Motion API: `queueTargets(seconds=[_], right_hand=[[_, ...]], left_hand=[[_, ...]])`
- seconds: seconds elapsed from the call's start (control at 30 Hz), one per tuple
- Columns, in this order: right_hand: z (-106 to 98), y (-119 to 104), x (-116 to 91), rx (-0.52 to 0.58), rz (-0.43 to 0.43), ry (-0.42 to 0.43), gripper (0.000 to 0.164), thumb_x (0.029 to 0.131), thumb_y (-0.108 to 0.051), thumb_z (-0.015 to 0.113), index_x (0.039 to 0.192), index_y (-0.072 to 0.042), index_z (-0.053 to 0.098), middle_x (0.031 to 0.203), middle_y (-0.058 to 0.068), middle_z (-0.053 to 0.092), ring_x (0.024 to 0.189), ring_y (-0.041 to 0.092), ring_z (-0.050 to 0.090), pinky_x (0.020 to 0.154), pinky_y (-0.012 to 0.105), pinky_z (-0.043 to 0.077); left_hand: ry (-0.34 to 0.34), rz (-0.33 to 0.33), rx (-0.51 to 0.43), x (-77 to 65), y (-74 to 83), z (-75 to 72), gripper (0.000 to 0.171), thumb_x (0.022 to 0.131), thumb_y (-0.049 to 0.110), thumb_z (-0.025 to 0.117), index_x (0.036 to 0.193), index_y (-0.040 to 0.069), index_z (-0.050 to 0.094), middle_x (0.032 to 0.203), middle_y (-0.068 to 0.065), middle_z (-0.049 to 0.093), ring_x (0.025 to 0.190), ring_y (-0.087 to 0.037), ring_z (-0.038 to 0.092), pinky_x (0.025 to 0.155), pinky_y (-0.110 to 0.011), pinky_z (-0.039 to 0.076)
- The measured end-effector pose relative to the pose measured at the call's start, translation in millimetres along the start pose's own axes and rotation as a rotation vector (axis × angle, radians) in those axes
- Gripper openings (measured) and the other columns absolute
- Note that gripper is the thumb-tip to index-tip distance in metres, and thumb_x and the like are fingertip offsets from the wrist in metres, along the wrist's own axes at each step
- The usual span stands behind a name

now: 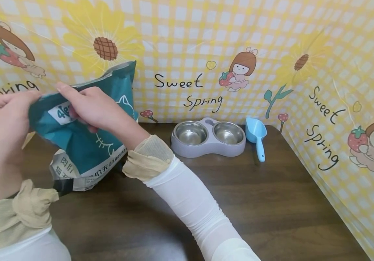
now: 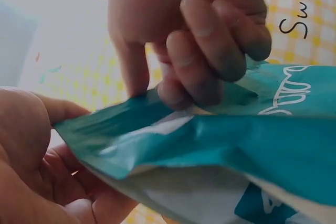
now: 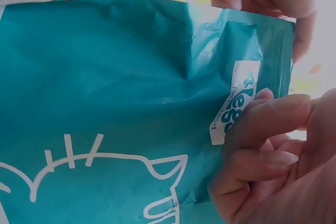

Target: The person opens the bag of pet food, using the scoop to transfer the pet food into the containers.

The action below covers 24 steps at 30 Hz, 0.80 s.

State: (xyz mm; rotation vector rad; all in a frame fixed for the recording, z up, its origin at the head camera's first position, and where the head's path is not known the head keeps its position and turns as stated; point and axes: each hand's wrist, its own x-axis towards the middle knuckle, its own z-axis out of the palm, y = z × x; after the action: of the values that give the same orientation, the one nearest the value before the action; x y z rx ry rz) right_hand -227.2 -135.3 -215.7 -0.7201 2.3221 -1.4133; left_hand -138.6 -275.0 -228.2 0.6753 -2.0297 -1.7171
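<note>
A teal cat food bag [image 1: 115, 90] with white line drawings and a pale lower band stands tilted at the table's left side. My left hand [image 1: 2, 134] pinches the bag's top corner between thumb and fingers. Further along the same top edge, my right hand [image 1: 92, 105] grips the bag with thumb and curled fingers. In the left wrist view the bag [image 2: 184, 142] shows creases near its upper edge, with the right hand [image 2: 194, 35] above it. The right wrist view shows the bag's printed front [image 3: 105, 93] and a white label [image 3: 236, 98]. What lies inside the bag is hidden.
A grey double bowl stand [image 1: 208, 146] with two metal bowls sits at the back of the dark wooden table [image 1: 239, 203]. Right of it lies a light blue scoop [image 1: 256, 132]. A yellow checked cloth [image 1: 177, 43] covers the walls behind and to the right.
</note>
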Motion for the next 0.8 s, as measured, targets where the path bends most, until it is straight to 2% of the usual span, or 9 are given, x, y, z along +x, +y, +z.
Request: queueTargets(seconds=[0.03, 0.1, 0.2, 0.27, 0.33, 0.43, 0.53, 0.73, 0.8], right_hand=[[0, 0, -1, 0.013, 0.003, -0.006, 0.065, 0.114, -0.055, 0.044, 0.071, -0.009, 0.061, 0.053, 0.004, 0.044, 0.046, 0.023, 0.048, 0.055, 0.034, 0.047], [1, 0, -2, 0.042, 0.005, -0.012, 0.063, 0.115, -0.052, 0.044, 0.072, -0.009, 0.060, 0.054, 0.004, 0.044, 0.046, 0.023, 0.048, 0.054, 0.035, 0.047], [1, -1, -3, 0.068, -0.002, -0.022, 0.061, 0.116, -0.047, 0.043, 0.071, -0.009, 0.058, 0.054, 0.004, 0.043, 0.046, 0.024, 0.047, 0.052, 0.034, 0.044], [2, -2, -3, 0.082, -0.008, -0.030, 0.060, 0.117, -0.044, 0.041, 0.071, -0.009, 0.057, 0.054, 0.005, 0.043, 0.046, 0.024, 0.046, 0.051, 0.033, 0.043], [2, -2, -3, 0.086, -0.006, -0.035, 0.059, 0.118, -0.041, 0.039, 0.073, -0.009, 0.058, 0.054, 0.005, 0.043, 0.047, 0.024, 0.046, 0.052, 0.033, 0.042], [2, -2, -4, 0.073, -0.011, -0.035, 0.056, 0.119, -0.039, 0.036, 0.077, -0.010, 0.059, 0.056, 0.005, 0.044, 0.047, 0.024, 0.046, 0.052, 0.033, 0.043], [3, -1, -4, 0.069, -0.025, -0.042, 0.055, 0.120, -0.037, 0.033, 0.080, -0.010, 0.060, 0.056, 0.004, 0.043, 0.047, 0.023, 0.044, 0.051, 0.031, 0.041], [6, 4, -5, 0.054, -0.080, -0.037, 0.051, 0.118, -0.032, 0.035, 0.079, -0.011, 0.059, 0.055, 0.003, 0.041, 0.046, 0.022, 0.042, 0.047, 0.029, 0.034], [7, 4, -5, 0.038, -0.087, -0.037, 0.050, 0.118, -0.032, 0.036, 0.077, -0.011, 0.057, 0.055, 0.002, 0.040, 0.045, 0.022, 0.041, 0.047, 0.029, 0.032]], left_hand=[[-0.010, -0.004, -0.033, 2.0, -2.2, -1.6, 0.034, 0.099, 0.059, 0.072, 0.114, 0.032, 0.086, 0.086, 0.027, 0.078, 0.109, -0.004, 0.058, 0.107, -0.034, 0.038], [-0.016, 0.002, -0.054, 5.1, -5.2, -3.6, 0.033, 0.097, 0.058, 0.075, 0.112, 0.031, 0.086, 0.086, 0.027, 0.078, 0.108, -0.004, 0.057, 0.109, -0.039, 0.030], [-0.034, 0.014, -0.084, 6.6, -7.6, -4.6, 0.031, 0.094, 0.054, 0.080, 0.114, 0.031, 0.086, 0.088, 0.025, 0.078, 0.107, -0.004, 0.056, 0.109, -0.035, 0.029], [-0.053, 0.039, -0.105, 6.3, -7.9, -5.1, 0.028, 0.093, 0.049, 0.083, 0.113, 0.029, 0.086, 0.092, 0.025, 0.077, 0.107, -0.002, 0.055, 0.103, -0.025, 0.034], [-0.067, 0.055, -0.073, 4.5, -6.4, -5.1, 0.026, 0.093, 0.048, 0.084, 0.113, 0.032, 0.086, 0.093, 0.026, 0.076, 0.108, -0.001, 0.052, 0.094, -0.019, 0.037], [-0.075, 0.117, -0.002, 3.2, -3.8, -4.0, 0.012, 0.095, 0.043, 0.082, 0.105, 0.037, 0.086, 0.091, 0.031, 0.074, 0.107, 0.002, 0.049, 0.078, -0.013, 0.040], [-0.061, 0.157, 0.100, 2.6, -2.0, -2.3, 0.005, 0.097, 0.045, 0.079, 0.100, 0.045, 0.083, 0.086, 0.037, 0.070, 0.105, 0.005, 0.048, 0.077, -0.012, 0.038], [-0.013, 0.168, 0.238, -4.2, -1.3, 3.8, 0.029, 0.098, 0.053, 0.074, 0.124, 0.041, 0.079, 0.087, 0.045, 0.063, 0.100, 0.011, 0.051, 0.075, -0.009, 0.040], [0.000, 0.182, 0.275, -5.9, -0.2, 5.2, 0.024, 0.099, 0.052, 0.073, 0.121, 0.044, 0.079, 0.083, 0.047, 0.060, 0.096, 0.013, 0.052, 0.073, -0.007, 0.041]])
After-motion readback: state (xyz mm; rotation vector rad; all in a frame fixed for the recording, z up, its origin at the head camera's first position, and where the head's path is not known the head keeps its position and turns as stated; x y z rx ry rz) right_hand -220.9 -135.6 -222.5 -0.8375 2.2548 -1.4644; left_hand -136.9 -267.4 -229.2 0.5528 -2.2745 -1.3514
